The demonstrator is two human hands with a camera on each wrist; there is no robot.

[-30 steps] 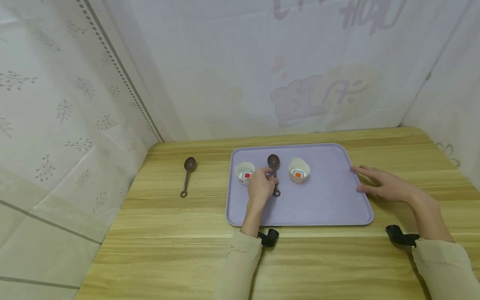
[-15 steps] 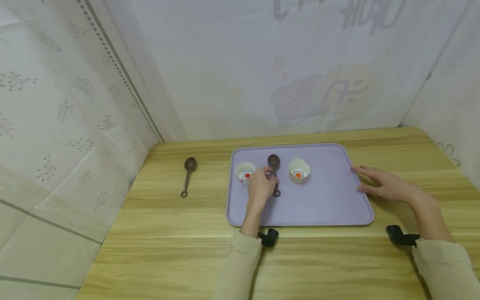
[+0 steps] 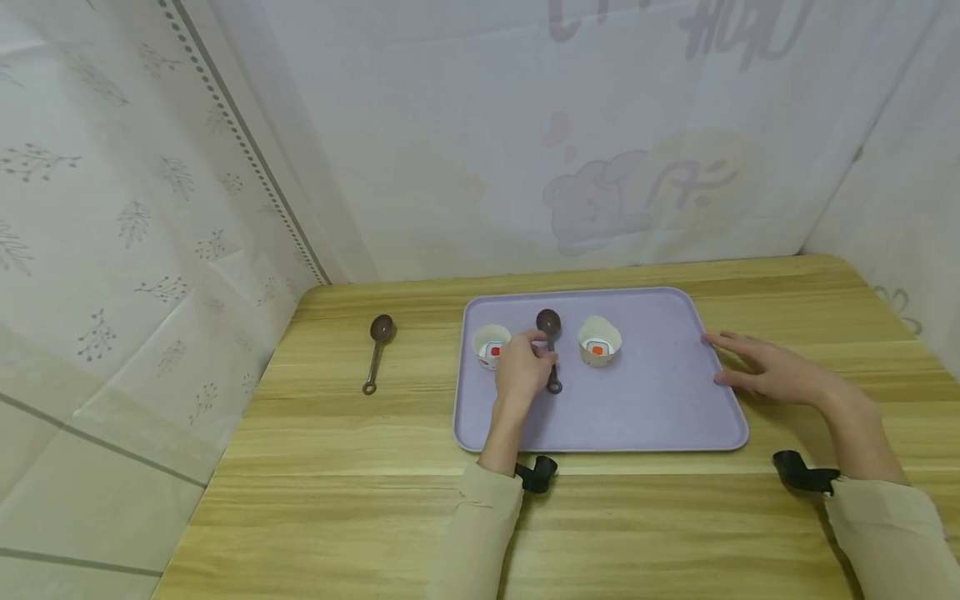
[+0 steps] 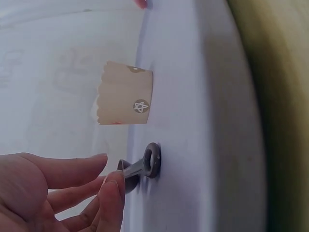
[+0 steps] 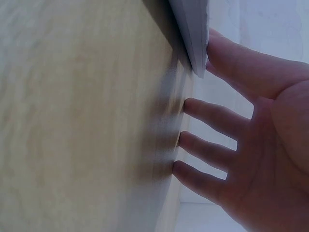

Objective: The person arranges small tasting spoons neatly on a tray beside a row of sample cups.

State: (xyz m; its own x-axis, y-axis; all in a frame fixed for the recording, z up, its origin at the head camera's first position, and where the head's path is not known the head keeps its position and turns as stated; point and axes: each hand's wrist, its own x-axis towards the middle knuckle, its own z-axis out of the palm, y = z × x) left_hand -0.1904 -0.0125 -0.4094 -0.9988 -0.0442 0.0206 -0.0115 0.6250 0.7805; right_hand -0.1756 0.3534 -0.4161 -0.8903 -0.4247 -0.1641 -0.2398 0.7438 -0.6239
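Just over the handle of the brown spoon [image 3: 548,321] hangs the left hand [image 3: 520,371], its fingers loosely bent. The left wrist view shows a gap between thumb tip and fingertips with no handle pinched there; whether a fingertip brushes the spoon I cannot tell. The spoon lies flat on the purple tray [image 3: 660,408], left of its middle, bowl toward the far edge and ring end toward the near edge.

Close on either side of it stand two paper cups, both upright: the left cup [image 3: 492,334] near the tray's far left corner, with a red patch inside, and the right cup [image 3: 599,327], with an orange patch inside. The left hand partly hides the left cup.

At the tray's right edge, the right hand [image 3: 787,371] is spread and grips nothing; its thumb touches the rim, while three other fingers reach down to the desk [image 3: 300,500] beside it.

Well apart from the tray, toward the desk's far left corner, lies a second spoon [image 3: 378,342], also brown, bowl toward the far edge. Behind that edge hangs a pale printed cloth [image 3: 450,167].
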